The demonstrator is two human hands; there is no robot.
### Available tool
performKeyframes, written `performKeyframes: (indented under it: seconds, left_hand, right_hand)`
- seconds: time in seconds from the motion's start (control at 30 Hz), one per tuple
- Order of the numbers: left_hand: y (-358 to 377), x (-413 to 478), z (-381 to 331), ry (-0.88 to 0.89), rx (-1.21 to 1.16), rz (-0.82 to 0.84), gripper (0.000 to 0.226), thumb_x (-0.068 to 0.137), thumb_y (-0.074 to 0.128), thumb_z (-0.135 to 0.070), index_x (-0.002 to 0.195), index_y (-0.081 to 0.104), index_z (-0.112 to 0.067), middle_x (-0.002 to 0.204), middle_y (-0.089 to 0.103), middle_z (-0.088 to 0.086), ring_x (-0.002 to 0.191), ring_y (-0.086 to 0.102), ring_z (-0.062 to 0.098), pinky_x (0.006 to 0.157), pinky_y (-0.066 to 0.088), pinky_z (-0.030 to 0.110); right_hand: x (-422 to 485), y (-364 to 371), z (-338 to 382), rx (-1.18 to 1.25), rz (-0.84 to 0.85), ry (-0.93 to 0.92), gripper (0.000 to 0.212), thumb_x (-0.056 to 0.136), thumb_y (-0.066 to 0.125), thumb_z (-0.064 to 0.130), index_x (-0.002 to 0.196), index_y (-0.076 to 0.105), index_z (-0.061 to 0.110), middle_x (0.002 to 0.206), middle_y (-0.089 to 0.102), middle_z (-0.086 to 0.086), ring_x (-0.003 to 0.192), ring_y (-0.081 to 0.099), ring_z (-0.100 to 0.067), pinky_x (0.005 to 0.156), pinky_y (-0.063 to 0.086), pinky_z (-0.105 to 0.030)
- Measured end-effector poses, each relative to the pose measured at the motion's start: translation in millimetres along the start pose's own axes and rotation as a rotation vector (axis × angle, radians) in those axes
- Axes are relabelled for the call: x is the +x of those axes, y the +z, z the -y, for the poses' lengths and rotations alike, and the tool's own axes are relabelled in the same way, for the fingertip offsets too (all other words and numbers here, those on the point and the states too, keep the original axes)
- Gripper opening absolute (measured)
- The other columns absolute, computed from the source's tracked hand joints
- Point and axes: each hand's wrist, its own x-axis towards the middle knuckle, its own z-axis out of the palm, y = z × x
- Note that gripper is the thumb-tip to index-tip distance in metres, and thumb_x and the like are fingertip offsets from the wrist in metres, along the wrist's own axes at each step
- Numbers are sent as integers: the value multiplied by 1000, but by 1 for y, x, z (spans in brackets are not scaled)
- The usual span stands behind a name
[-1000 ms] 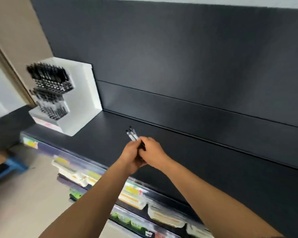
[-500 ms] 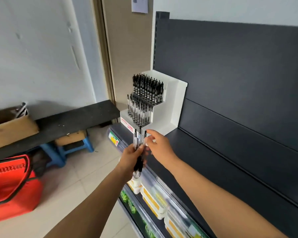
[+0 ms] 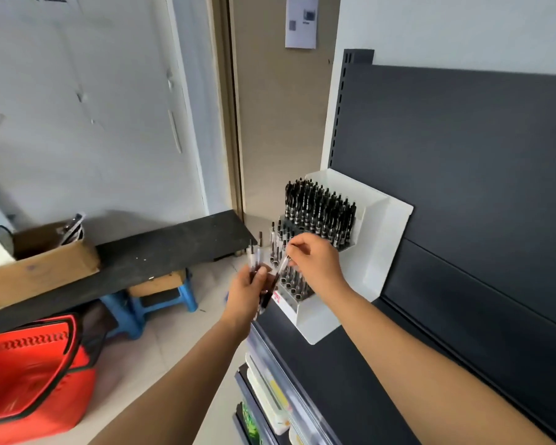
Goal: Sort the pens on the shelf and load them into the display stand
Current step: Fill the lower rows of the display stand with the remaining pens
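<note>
Left hand [image 3: 249, 292]: fingers curled round a bunch of pens [image 3: 256, 261], tips upward, held just off the shelf's front edge, over the floor [image 3: 174, 342].
Right hand [image 3: 316, 264]: thumb and forefinger pinch a single pen [image 3: 281, 268], tilted, its lower end slanting toward the left hand; whether it touches the bunch is too blurred to tell.
Display stand [image 3: 379, 248]: white, stepped — just behind and under the right hand, at the left end of the shelf [image 3: 350, 377], back against the back panel [image 3: 463, 187].
Stand's pens [image 3: 321, 210]: top tier packed, just beyond the right knuckles; lower tiers partly hidden by that hand.
Edges: shelf front runs beneath the left wrist.
Room: open air left of the left hand — red bag [image 3: 29, 374], blue stool [image 3: 187, 293], bench [image 3: 161, 252] and cardboard box [image 3: 39, 274] well apart, lower.
</note>
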Motion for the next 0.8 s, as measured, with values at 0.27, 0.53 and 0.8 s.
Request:
performKeyframes:
  seconds: [0.27, 0.53, 0.8]
  left_hand:
    - [-29, 91, 2, 11, -65, 87, 19, 101, 37, -14, 101, 53, -5, 76, 57, 6, 63, 51, 15, 60, 40, 25]
    - [-52, 155, 9, -15, 22, 424, 19, 100, 39, -18, 97, 55, -9, 76, 59, 6, 61, 53, 15, 46, 40, 16]
    - [-59, 173, 18, -53, 23, 543, 18, 100, 39, -18, 98, 56, -11, 76, 61, 6, 58, 53, 15, 50, 39, 21]
  right_hand:
    - [56, 28, -1, -369, -120, -121, 14, 95, 54, 17, 103, 65, 14, 88, 69, -1, 72, 63, -15, 69, 55, -33]
    - [68, 65, -3, -757, -143, 57, 22, 97, 49, 28, 114, 61, 24, 103, 67, 4, 96, 58, -15, 83, 47, -33]
    - [75, 75, -13, -870, -240, 200, 16, 90, 59, 34, 100, 70, 27, 112, 57, 10, 112, 40, -17, 92, 30, -33]
